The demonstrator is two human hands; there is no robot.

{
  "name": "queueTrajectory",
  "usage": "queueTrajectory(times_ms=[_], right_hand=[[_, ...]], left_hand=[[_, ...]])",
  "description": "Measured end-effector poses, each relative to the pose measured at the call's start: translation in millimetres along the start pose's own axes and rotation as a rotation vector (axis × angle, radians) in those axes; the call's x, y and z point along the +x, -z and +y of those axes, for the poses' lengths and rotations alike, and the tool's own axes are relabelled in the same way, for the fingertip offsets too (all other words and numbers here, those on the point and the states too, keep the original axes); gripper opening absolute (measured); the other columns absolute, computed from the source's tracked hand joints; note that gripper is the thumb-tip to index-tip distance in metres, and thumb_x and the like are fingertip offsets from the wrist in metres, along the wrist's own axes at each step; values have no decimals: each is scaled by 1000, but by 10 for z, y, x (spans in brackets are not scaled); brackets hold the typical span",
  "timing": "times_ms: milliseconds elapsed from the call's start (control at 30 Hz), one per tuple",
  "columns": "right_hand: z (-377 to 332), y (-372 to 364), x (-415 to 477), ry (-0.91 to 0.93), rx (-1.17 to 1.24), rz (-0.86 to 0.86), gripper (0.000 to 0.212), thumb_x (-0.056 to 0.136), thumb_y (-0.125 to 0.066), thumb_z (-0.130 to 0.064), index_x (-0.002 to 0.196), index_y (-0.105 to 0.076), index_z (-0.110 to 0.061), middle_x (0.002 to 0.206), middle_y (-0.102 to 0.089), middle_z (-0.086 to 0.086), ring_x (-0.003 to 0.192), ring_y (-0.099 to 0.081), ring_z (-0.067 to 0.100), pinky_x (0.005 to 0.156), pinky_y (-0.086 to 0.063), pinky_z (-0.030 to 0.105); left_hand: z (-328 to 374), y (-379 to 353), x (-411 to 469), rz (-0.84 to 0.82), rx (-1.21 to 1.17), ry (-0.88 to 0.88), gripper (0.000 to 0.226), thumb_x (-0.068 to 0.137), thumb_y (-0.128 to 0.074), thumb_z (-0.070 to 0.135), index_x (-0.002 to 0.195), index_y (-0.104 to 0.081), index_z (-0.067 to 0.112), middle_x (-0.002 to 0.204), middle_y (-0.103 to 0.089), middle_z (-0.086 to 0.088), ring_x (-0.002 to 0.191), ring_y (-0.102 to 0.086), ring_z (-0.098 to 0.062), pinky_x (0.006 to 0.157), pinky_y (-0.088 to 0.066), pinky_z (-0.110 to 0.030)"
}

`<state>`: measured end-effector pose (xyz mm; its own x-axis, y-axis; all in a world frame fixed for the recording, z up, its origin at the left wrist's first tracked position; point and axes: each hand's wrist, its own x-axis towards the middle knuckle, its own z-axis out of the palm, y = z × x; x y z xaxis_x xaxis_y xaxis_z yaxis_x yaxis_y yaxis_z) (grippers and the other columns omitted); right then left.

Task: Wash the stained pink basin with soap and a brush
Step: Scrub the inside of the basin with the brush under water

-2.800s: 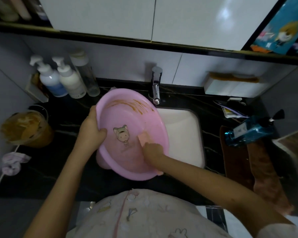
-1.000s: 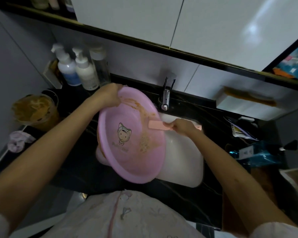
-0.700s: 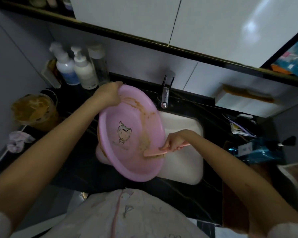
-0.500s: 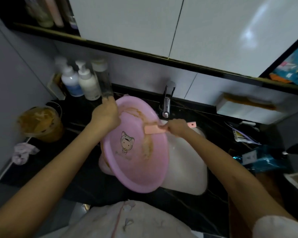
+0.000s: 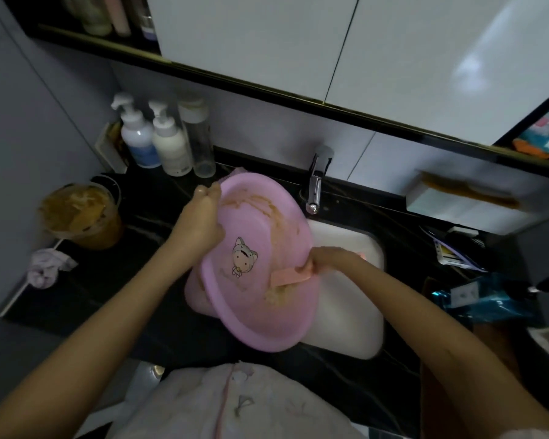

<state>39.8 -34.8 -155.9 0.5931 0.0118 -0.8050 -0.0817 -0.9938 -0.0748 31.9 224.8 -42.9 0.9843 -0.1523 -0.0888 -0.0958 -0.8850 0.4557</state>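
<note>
A pink basin (image 5: 254, 318) with a cartoon cat print is tilted over the left edge of the white sink (image 5: 355, 299). Brown stains streak its upper inner wall and a foamy brown patch sits low on the right side. My left hand (image 5: 200, 223) grips the basin's upper left rim. My right hand (image 5: 327, 259) holds a pink brush (image 5: 290, 276) by its handle, with the brush head pressed against the lower right inner wall just above the foamy patch.
A chrome tap (image 5: 316, 185) stands behind the sink. Three bottles (image 5: 168, 144) line the back left of the black counter, near a tub of brown paste (image 5: 80, 213) and a crumpled cloth (image 5: 49, 267). A blue bottle (image 5: 488, 296) lies at right.
My right hand has swept the brush from the basin's upper right wall down to its lower right wall. My left hand has kept its hold on the upper left rim.
</note>
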Motion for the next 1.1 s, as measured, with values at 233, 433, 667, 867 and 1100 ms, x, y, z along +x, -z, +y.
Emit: queueTrajectory(times_ms=[233, 433, 667, 867, 1100], right_hand=[[313, 93, 30, 146, -166, 662, 48, 99, -22, -53, 139, -42, -36, 109, -59, 9, 96, -61, 28, 67, -37, 29], [67, -86, 44, 87, -2, 110, 48, 91, -43, -60, 114, -64, -24, 110, -62, 2, 99, -58, 24, 82, -42, 30], [4, 19, 21, 144, 71, 668, 41, 98, -38, -47, 137, -45, -33, 117, -59, 13, 101, -59, 30, 83, -47, 38], [-68, -41, 93, 117, -55, 370, 48, 97, -37, -52, 126, -57, -20, 110, -62, 8, 99, -59, 26, 78, -43, 29], [-83, 36, 90, 106, -74, 340, 46, 97, -34, -55, 114, -60, -22, 97, -59, 6, 90, -60, 25, 74, -41, 31]], left_hand=[[91, 212, 596, -162, 145, -149, 42, 76, -54, -4, 117, -46, 0, 113, -46, -23, 99, -54, -39, 71, -42, -34], [198, 236, 607, -176, 256, -169, 40, 80, -53, -1, 119, -43, 0, 113, -45, -24, 99, -53, -40, 69, -39, -34], [110, 228, 568, -166, 270, -167, 46, 78, -53, -4, 121, -41, 2, 115, -43, -23, 100, -53, -39, 69, -38, -34], [88, 210, 581, -154, 245, -164, 43, 76, -54, -4, 118, -44, 0, 115, -45, -23, 100, -53, -38, 72, -43, -36], [115, 212, 571, -140, 242, -162, 47, 77, -54, -5, 122, -42, 2, 116, -45, -21, 98, -54, -37, 72, -43, -34]])
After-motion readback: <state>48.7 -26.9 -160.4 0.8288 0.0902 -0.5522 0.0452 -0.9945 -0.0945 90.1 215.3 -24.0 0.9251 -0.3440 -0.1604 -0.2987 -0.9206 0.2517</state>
